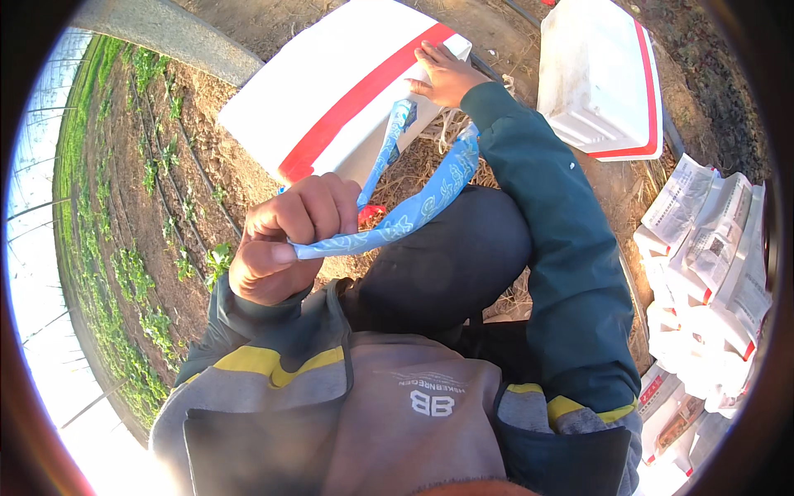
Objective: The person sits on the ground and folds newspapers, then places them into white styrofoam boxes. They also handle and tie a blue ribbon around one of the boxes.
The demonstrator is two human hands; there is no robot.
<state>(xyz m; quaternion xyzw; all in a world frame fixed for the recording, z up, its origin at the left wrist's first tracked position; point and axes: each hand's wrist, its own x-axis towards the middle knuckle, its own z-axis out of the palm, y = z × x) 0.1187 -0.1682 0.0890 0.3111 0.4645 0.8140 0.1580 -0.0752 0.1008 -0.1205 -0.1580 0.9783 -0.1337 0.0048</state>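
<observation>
A white foam box with a red tape band across it sits on the ground before me. My left hand pinches one end of a blue printed plastic strip between thumb and fingers, just off the box's near edge. From there the strip curves up past my bent knee towards my right sleeve. Another length of it runs between the left hand and the box's side. Flat on the box's right corner rests my right hand, fingers spread, over the end of the red band.
A second white foam box with red tape stands at the upper right. Stacked printed paper packages are on the right. At left, crop rows carry thin hoses. A concrete edge borders the upper left.
</observation>
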